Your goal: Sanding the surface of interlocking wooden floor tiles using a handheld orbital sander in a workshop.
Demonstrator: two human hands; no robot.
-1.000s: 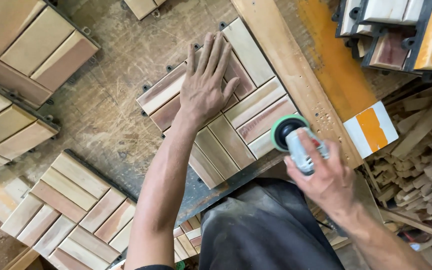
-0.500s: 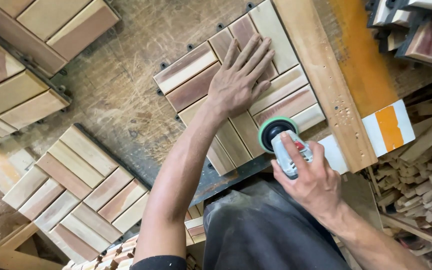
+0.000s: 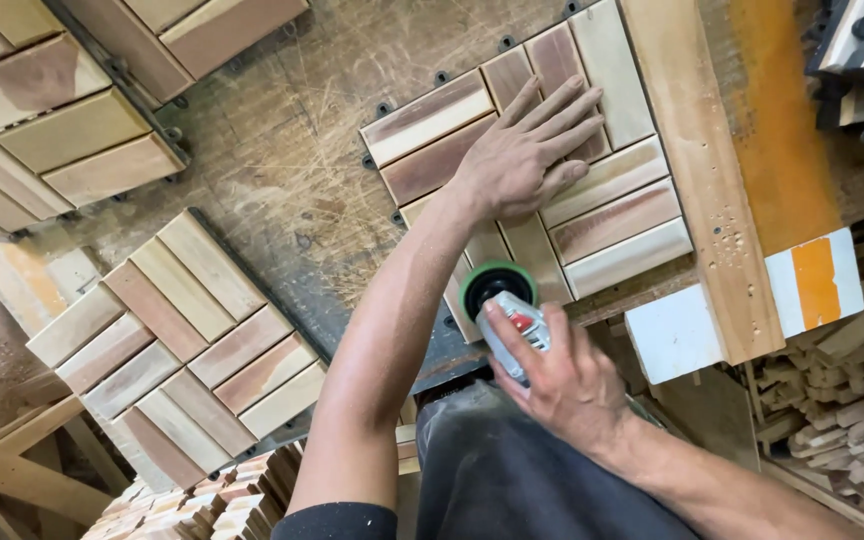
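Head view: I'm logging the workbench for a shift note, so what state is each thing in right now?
Left hand: flat, fingers spread, pressing on the wooden slat tile.
Right hand: gripping the sander.
Sander: held, pad at the tile's near edge.
Wooden slat tile: flat on the bench, against the guide board.
Spare tile: lying aside, untouched.

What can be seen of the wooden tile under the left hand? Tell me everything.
The wooden tile is square, made of pale and reddish-brown slats set in blocks that run crosswise to one another, on a black backing with small tabs along its edge. It lies flat on the scratched workbench, against a long wooden rail. The left hand presses flat on it; the sander in the right hand sits at its near edge.
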